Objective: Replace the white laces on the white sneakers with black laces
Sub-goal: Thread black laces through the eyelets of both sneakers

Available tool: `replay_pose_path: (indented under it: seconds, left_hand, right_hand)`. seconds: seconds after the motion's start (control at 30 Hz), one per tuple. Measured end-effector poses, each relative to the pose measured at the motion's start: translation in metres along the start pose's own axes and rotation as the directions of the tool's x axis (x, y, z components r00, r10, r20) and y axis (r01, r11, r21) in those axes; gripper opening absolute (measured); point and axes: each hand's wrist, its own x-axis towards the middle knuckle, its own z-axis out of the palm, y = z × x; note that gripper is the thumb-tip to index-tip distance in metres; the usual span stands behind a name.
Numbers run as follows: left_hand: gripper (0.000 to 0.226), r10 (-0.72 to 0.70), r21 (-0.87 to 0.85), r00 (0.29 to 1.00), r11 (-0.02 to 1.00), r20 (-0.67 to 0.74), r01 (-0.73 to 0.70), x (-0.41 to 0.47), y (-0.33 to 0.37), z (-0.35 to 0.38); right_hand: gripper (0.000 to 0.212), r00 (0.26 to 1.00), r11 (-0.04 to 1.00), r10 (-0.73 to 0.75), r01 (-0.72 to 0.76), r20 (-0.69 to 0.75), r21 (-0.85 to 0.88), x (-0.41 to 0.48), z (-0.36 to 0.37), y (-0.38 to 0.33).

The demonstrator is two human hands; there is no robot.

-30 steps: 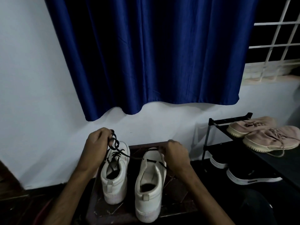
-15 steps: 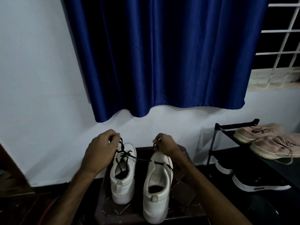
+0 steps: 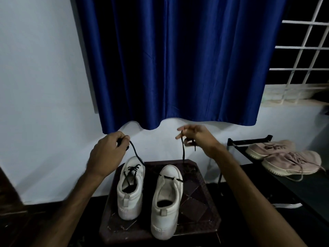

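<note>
Fingers (image 3: 122, 139) of the left hand (image 3: 106, 154) are clenched round one end of a thin black shoelace (image 3: 182, 150), at centre-left of the frame just under the curtain hem. The right hand (image 3: 199, 138), level with it at centre-right, pinches another end between thumb and forefinger, its other fingers (image 3: 185, 129) spread loosely and a short tip dangling below.

From the left fist the strand slants down past the toe of the left-of-frame white sneaker (image 3: 130, 198), which already carries black criss-cross lacing (image 3: 131, 171). Beyond that I lose it against the dark surface. From the right hand it hangs nearly straight, down to the far side of the right-of-frame white sneaker (image 3: 167, 211), where a single black bar crosses the lowest eyelets.

Both shoes stand side by side, heels toward the viewer, on a dark brown patterned tabletop (image 3: 195, 198) at lower centre. A black metal shoe rack (image 3: 249, 139) at the right edge holds pale pink knit trainers (image 3: 288, 157). A deep blue curtain (image 3: 178, 59) fills the top.
</note>
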Motion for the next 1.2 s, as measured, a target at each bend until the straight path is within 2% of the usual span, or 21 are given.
replay_pose_path:
  seconds: [0.07, 0.17, 0.2, 0.27, 0.33, 0.4, 0.47, 0.53, 0.6, 0.67, 0.7, 0.73, 0.77, 0.8, 0.83, 0.9, 0.97, 1.03, 1.1, 1.2]
  left_hand:
    - [0.028, 0.001, -0.005, 1.0, 1.0, -0.024, -0.001, -0.004, 0.0, 0.003]
    - [0.031, -0.021, -0.12, 0.997, 0.993, -0.081, 0.011, -0.006, -0.002, 0.014]
    - [0.034, -0.052, -0.218, 0.996, 0.975, -0.079, 0.033, -0.006, -0.002, 0.018]
    - [0.035, -0.122, -0.466, 0.992, 0.879, -0.012, 0.102, -0.007, 0.004, 0.031]
    - [0.031, -0.119, -0.544, 0.989, 0.826, 0.091, 0.149, -0.01, 0.01, 0.05]
    - [0.022, -0.097, -0.522, 0.97, 0.829, 0.225, 0.204, -0.013, 0.008, 0.074]
    - [0.019, -0.11, -0.478, 0.921, 0.828, 0.373, 0.292, -0.014, -0.004, 0.102]
    - [0.019, -0.128, -0.284, 0.897, 0.921, 0.423, 0.265, -0.016, -0.014, 0.122]
    - [0.019, -0.124, -0.016, 0.889, 0.989, 0.441, 0.146, -0.018, -0.017, 0.13]
    - [0.025, -0.114, 0.046, 0.865, 0.993, 0.489, 0.105, -0.016, -0.016, 0.129]
    - [0.024, -0.111, 0.023, 0.847, 0.993, 0.52, 0.116, -0.014, -0.014, 0.126]
    - [0.022, -0.093, 0.019, 0.843, 0.995, 0.53, 0.099, -0.011, -0.013, 0.123]
    - [0.02, -0.062, 0.049, 0.856, 0.998, 0.513, 0.043, -0.007, -0.012, 0.117]
    - [0.019, -0.023, 0.106, 0.878, 0.994, 0.478, -0.032, -0.003, -0.01, 0.11]
    - [0.019, 0.018, 0.164, 0.902, 0.982, 0.431, -0.098, 0.001, -0.007, 0.101]
    - [0.023, 0.101, 0.212, 0.937, 0.961, 0.333, -0.179, 0.009, 0.005, 0.079]
    - [0.026, 0.178, 0.199, 0.953, 0.953, 0.244, -0.229, 0.019, 0.02, 0.056]
    - [0.029, 0.218, 0.106, 0.966, 0.966, 0.142, -0.234, 0.031, 0.033, 0.036]
    - [0.032, 0.223, -0.101, 0.974, 0.97, 0.034, -0.219, 0.04, 0.044, 0.018]
    - [0.031, 0.141, -0.46, 0.987, 0.873, -0.072, -0.159, 0.043, 0.061, -0.006]
  right_hand:
    - [0.018, 0.996, 0.985, 0.088, -0.087, -0.003, -0.148, -0.006, -0.003, 0.023]
    - [0.014, 0.982, 0.921, 0.132, -0.172, -0.137, -0.35, -0.017, -0.01, 0.065]
    - [0.014, 0.98, 0.89, 0.112, -0.171, -0.162, -0.422, -0.022, -0.01, 0.08]
    - [0.016, 0.986, 0.828, 0.03, -0.116, -0.163, -0.548, -0.03, 0.0, 0.102]
    - [0.015, 0.99, 0.842, -0.061, -0.018, -0.127, -0.539, -0.037, 0.019, 0.111]
    - [0.015, 0.985, 0.853, -0.162, 0.11, -0.058, -0.51, -0.038, 0.037, 0.112]
    - [0.019, 0.979, 0.789, -0.2, 0.176, 0.024, -0.588, -0.034, 0.045, 0.114]
    - [0.024, 0.989, 0.749, -0.135, 0.143, 0.062, -0.647, -0.027, 0.046, 0.121]
    - [0.029, 0.995, 0.748, -0.071, 0.098, 0.067, -0.657, -0.024, 0.042, 0.126]
    - [0.031, 0.997, 0.795, -0.062, 0.08, 0.05, -0.602, -0.024, 0.039, 0.124]
    - [0.032, 0.999, 0.869, -0.05, 0.049, 0.012, -0.493, -0.026, 0.035, 0.118]
    - [0.031, 0.998, 0.95, -0.001, -0.016, -0.055, -0.313, -0.03, 0.031, 0.11]
    - [0.026, 0.989, 0.989, 0.079, -0.093, -0.124, -0.115, -0.033, 0.025, 0.101]
    - [0.019, 0.97, 0.988, 0.157, -0.151, -0.187, 0.046, -0.035, 0.018, 0.092]
    - [0.011, 0.949, 0.976, 0.209, -0.189, -0.236, 0.104, -0.037, 0.011, 0.083]
    - [0.011, 0.918, 0.971, 0.237, -0.238, -0.317, 0.038, -0.037, -0.003, 0.062]
    - [0.013, 0.908, 0.972, 0.206, -0.234, -0.366, -0.034, -0.036, -0.011, 0.037]
    - [0.013, 0.933, 0.983, 0.159, -0.18, -0.322, -0.036, -0.036, -0.016, 0.006]
    - [0.017, 0.973, 0.994, 0.107, -0.109, -0.203, 0.002, -0.039, -0.017, -0.029]
    - [0.03, 0.999, 0.988, -0.036, 0.041, -0.041, 0.151, -0.045, -0.018, -0.072]
